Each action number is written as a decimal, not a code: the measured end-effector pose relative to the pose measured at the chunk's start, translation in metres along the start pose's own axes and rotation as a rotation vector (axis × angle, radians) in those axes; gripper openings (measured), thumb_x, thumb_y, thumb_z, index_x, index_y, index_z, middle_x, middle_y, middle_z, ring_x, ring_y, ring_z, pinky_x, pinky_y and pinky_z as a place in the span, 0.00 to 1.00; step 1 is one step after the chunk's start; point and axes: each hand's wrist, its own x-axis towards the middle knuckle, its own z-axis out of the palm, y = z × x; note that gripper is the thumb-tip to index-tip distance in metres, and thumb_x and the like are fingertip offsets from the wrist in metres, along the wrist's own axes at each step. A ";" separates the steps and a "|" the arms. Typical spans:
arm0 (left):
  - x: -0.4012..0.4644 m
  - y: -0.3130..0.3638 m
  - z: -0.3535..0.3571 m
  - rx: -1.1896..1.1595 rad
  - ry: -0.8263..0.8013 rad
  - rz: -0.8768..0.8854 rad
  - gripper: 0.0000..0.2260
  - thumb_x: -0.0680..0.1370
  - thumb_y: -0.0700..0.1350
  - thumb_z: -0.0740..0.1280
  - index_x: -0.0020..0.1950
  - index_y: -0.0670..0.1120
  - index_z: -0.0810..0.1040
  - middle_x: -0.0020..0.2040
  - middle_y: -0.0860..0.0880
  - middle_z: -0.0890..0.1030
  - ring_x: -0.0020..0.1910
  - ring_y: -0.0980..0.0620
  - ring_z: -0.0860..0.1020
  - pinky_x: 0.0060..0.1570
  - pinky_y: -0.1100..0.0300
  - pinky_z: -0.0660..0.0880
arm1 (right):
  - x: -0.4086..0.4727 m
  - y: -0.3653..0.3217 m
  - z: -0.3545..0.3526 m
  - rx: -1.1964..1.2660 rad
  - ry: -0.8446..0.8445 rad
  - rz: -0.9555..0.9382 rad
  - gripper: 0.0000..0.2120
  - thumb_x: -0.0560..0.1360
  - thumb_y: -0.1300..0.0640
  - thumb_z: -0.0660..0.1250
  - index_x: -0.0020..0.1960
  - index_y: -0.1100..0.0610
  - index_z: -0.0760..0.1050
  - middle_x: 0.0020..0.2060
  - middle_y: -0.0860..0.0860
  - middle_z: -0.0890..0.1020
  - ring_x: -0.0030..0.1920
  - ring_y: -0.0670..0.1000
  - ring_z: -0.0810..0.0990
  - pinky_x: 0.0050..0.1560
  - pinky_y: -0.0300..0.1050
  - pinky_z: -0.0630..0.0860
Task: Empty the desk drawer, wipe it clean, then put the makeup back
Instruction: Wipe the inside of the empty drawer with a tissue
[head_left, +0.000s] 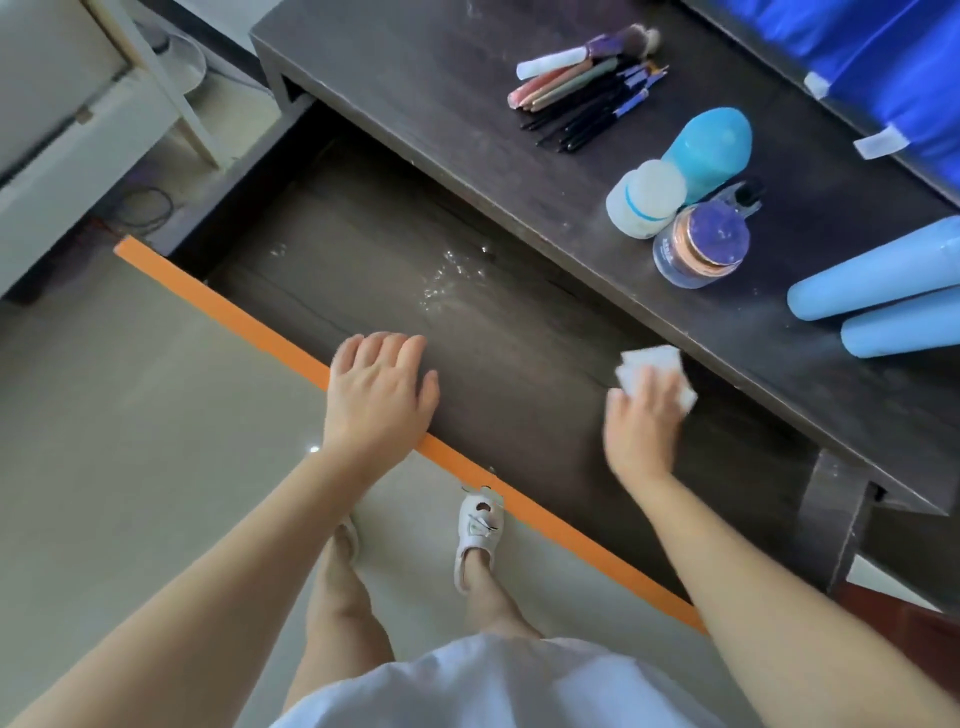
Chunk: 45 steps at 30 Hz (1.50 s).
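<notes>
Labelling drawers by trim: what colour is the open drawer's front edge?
Orange; the drawer's front edge shows in the head view.

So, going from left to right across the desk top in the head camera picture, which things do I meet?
Makeup brushes → white bottle → purple-lidded jar → two pale blue tubes. The turquoise bottle overlaps the white bottle and the jar, so I leave it out.

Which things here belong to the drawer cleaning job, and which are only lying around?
Belong to the job:
open dark wooden drawer with orange front edge
white folded wipe under the right hand
left hand on the drawer front
bundle of makeup brushes
round jars and blue bottles
two pale blue tubes

Just lying about:
shiny blue fabric
white furniture
</notes>
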 end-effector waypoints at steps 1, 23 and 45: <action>-0.001 -0.003 0.000 -0.009 -0.005 0.036 0.17 0.75 0.50 0.55 0.53 0.43 0.78 0.49 0.46 0.82 0.53 0.44 0.79 0.59 0.53 0.62 | -0.002 0.004 -0.004 0.024 0.012 0.197 0.27 0.79 0.49 0.49 0.72 0.64 0.60 0.72 0.69 0.59 0.73 0.68 0.55 0.73 0.64 0.52; 0.095 -0.161 -0.046 0.011 -0.119 -0.053 0.26 0.80 0.52 0.53 0.76 0.45 0.53 0.77 0.43 0.49 0.76 0.45 0.47 0.74 0.47 0.47 | -0.010 -0.148 0.015 0.141 -0.017 0.556 0.28 0.81 0.49 0.51 0.77 0.60 0.50 0.75 0.67 0.47 0.76 0.64 0.43 0.73 0.60 0.42; 0.090 -0.160 -0.051 -0.118 -0.089 -0.085 0.24 0.81 0.47 0.52 0.76 0.48 0.51 0.77 0.45 0.53 0.76 0.46 0.52 0.72 0.51 0.56 | 0.053 -0.301 0.036 0.101 -0.047 0.130 0.30 0.81 0.46 0.47 0.77 0.59 0.43 0.76 0.64 0.41 0.76 0.62 0.37 0.74 0.60 0.38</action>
